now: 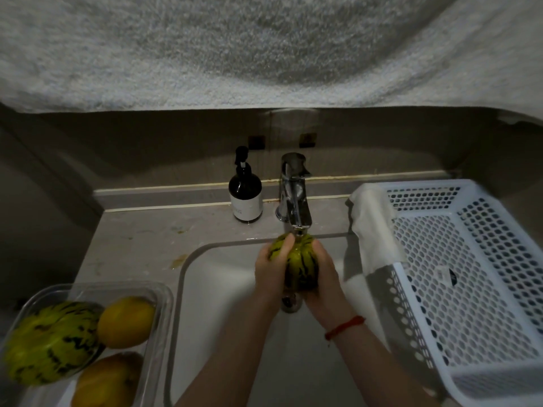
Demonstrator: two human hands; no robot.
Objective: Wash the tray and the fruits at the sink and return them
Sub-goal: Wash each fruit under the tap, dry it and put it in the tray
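Striped melon (299, 264), seemingly lengthwise from faucet (293, 198)

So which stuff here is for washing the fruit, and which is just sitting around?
For the job:
- striped green melon, held by the left hand and right hand under the tap
- sink
- clear tray holding another striped melon and two yellow fruits

Just sitting there:
- dark pump bottle
- white basket
- white cloth draped over the basket's edge

Dim washroom, beige wall (382, 142) behind the counter.
A white towel (235, 54) hung overhead; the grey counter (141, 239) showed stains near its back edge.
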